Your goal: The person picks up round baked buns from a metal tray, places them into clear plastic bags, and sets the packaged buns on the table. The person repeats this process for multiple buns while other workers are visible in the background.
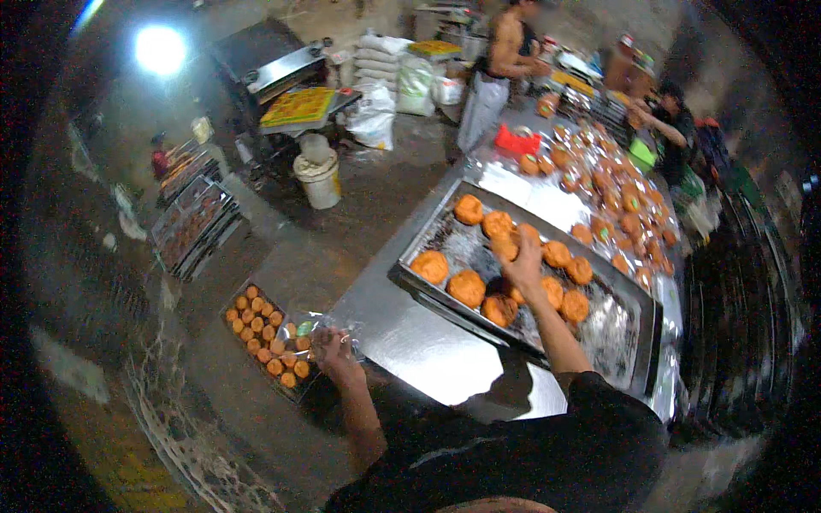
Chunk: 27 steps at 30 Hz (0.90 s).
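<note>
My right hand [523,261] reaches over a large metal baking tray [593,333] on the table, its fingers around a round orange-brown bun [505,245]. Several more baked buns [466,288] lie in the tray on both sides of the hand. My left hand [337,353] holds a clear plastic bag [314,327] with a green mark, off the table's left edge. Whether anything is inside the bag cannot be told, since buns on a lower tray show behind it.
Many wrapped buns [603,179] and a red object [517,140] lie farther up the metal table [410,333]. Two people work at its far end. A tray of small buns [256,324] sits low at the left, with stacked trays [192,224] and a bucket [319,181] beyond.
</note>
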Each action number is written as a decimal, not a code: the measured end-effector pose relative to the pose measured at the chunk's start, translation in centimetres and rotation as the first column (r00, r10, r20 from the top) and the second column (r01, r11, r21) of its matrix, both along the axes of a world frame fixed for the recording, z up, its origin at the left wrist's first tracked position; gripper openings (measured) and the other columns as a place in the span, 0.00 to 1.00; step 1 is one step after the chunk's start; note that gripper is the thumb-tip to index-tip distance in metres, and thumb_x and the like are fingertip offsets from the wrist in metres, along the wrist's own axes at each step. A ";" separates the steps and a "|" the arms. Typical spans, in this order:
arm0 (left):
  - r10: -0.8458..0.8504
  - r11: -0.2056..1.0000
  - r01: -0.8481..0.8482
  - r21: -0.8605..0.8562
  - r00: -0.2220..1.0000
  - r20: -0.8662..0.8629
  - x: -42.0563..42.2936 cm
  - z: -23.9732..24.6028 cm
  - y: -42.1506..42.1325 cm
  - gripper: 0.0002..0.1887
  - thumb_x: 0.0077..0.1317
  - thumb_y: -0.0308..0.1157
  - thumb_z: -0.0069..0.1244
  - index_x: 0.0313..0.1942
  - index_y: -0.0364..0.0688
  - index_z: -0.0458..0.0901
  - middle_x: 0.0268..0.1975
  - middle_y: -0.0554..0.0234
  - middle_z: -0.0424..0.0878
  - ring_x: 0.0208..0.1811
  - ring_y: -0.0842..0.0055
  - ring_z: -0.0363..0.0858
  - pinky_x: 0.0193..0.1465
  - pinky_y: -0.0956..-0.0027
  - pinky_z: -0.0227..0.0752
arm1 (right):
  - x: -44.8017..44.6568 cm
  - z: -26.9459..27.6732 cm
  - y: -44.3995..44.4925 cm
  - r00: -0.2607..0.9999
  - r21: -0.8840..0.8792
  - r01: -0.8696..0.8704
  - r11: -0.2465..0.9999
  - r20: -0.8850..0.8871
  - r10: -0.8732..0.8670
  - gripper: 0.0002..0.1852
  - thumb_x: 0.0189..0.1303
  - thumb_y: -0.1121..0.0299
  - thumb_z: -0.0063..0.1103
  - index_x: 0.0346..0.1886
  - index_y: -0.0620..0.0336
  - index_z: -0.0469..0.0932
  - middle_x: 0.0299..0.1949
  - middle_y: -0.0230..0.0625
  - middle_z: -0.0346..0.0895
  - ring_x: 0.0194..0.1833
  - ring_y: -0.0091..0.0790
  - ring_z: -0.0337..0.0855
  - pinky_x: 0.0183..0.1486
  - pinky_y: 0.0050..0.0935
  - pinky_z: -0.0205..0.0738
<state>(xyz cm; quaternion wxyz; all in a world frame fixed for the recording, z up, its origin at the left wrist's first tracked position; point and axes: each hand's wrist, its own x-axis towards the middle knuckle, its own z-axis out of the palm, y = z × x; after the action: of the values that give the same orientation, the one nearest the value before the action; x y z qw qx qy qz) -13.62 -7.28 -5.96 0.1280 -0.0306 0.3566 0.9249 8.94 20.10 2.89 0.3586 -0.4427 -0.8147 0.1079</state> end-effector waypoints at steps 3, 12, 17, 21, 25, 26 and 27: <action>-0.218 0.958 0.192 0.214 0.970 0.108 2.7 2.6 3.9 0.30 0.52 0.17 0.47 0.57 0.40 0.59 0.46 0.58 0.68 0.47 0.69 0.69 0.51 0.66 0.67 | -0.6 1.7 -9.2 0.885 0.274 -0.446 0.852 -0.006 0.465 0.36 0.38 0.63 0.68 0.55 0.60 0.65 0.49 0.44 0.70 0.51 0.48 0.67 0.53 0.42 0.60; -0.890 0.444 0.876 0.188 0.456 -0.025 15.3 7.9 9.2 0.28 0.57 0.23 0.44 0.60 0.39 0.57 0.50 0.53 0.71 0.55 0.64 0.69 0.56 0.61 0.65 | 5.1 1.1 -17.8 0.980 0.252 -0.120 0.960 -0.124 0.156 0.50 0.35 0.63 0.72 0.63 0.67 0.52 0.44 0.43 0.75 0.36 0.43 0.75 0.37 0.35 0.72; -0.977 0.208 0.928 0.310 0.213 0.016 18.4 8.2 9.5 0.26 0.56 0.32 0.47 0.55 0.36 0.61 0.51 0.53 0.72 0.53 0.63 0.71 0.59 0.60 0.62 | 6.1 1.4 -18.2 0.958 0.341 0.164 0.926 -0.280 -0.067 0.52 0.32 0.62 0.73 0.62 0.72 0.52 0.40 0.44 0.76 0.30 0.40 0.75 0.30 0.32 0.72; -0.989 0.054 0.987 0.148 0.033 0.141 21.7 7.7 9.2 0.24 0.56 0.34 0.46 0.54 0.38 0.64 0.50 0.59 0.73 0.52 0.69 0.71 0.59 0.62 0.61 | 6.5 0.4 -18.6 0.881 0.058 0.365 0.929 -0.344 -0.324 0.49 0.39 0.68 0.71 0.63 0.72 0.49 0.34 0.49 0.76 0.32 0.36 0.76 0.32 0.26 0.71; -0.999 0.042 0.960 0.277 0.033 0.034 22.7 7.0 8.6 0.20 0.61 0.30 0.45 0.54 0.38 0.64 0.48 0.64 0.73 0.52 0.73 0.70 0.59 0.67 0.61 | 9.5 0.9 -19.6 0.924 0.062 0.235 0.970 -0.324 -0.203 0.37 0.44 0.74 0.64 0.60 0.68 0.57 0.41 0.49 0.74 0.34 0.39 0.79 0.33 0.29 0.73; -0.996 0.061 0.998 0.007 0.060 0.060 22.8 6.7 8.0 0.20 0.61 0.32 0.46 0.53 0.37 0.65 0.47 0.63 0.74 0.51 0.73 0.71 0.56 0.67 0.63 | 10.2 1.5 -19.7 0.910 -0.029 0.287 0.958 -0.304 -0.282 0.32 0.45 0.75 0.63 0.57 0.66 0.62 0.41 0.49 0.74 0.34 0.39 0.79 0.33 0.30 0.74; -0.998 -0.064 0.992 -0.112 -0.061 0.029 23.3 6.3 7.2 0.21 0.61 0.34 0.48 0.53 0.36 0.65 0.46 0.62 0.75 0.48 0.74 0.73 0.52 0.68 0.67 | 11.8 2.5 -19.2 0.923 -0.209 0.282 0.936 -0.206 -0.324 0.25 0.46 0.77 0.61 0.52 0.65 0.69 0.39 0.47 0.75 0.33 0.39 0.80 0.33 0.32 0.74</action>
<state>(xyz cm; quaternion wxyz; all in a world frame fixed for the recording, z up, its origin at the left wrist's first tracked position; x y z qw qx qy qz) 9.69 -0.06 0.33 0.7479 0.2611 0.3153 0.5226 20.73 0.92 5.42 0.4255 -0.5776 -0.6746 0.1741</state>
